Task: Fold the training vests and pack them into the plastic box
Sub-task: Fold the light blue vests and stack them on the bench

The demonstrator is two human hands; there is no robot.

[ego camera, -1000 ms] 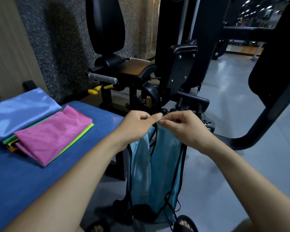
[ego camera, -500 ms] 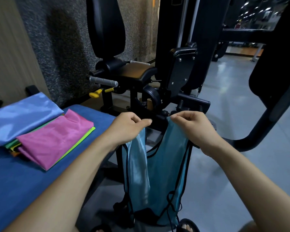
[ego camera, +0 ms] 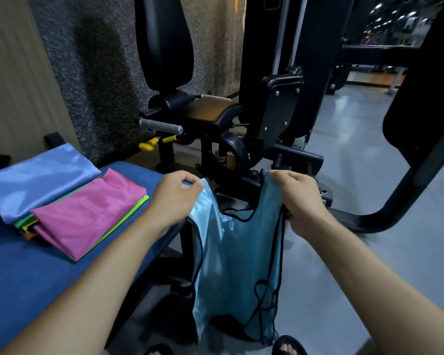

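Note:
A light blue training vest (ego camera: 235, 262) with black trim hangs in the air in front of me, past the end of the bench. My left hand (ego camera: 173, 198) pinches its left shoulder strap and my right hand (ego camera: 299, 198) grips the right strap, so the neck opening sags between them. A folded pink vest (ego camera: 87, 213) lies on the blue bench (ego camera: 23, 275), on top of folded green and orange ones. A folded pale blue vest (ego camera: 36, 180) lies behind it. No plastic box is in view.
A black gym machine (ego camera: 241, 119) with a brown seat and a grey handle stands right behind the hanging vest. Its curved black arm (ego camera: 400, 196) sweeps across the right. Grey floor (ego camera: 356, 162) spreads to the right. My sandalled feet (ego camera: 287, 347) show at the bottom.
My hands have moved apart, left hand to the left and right hand to the right. The vest, bunched together a second ago, is now spread wide between them.

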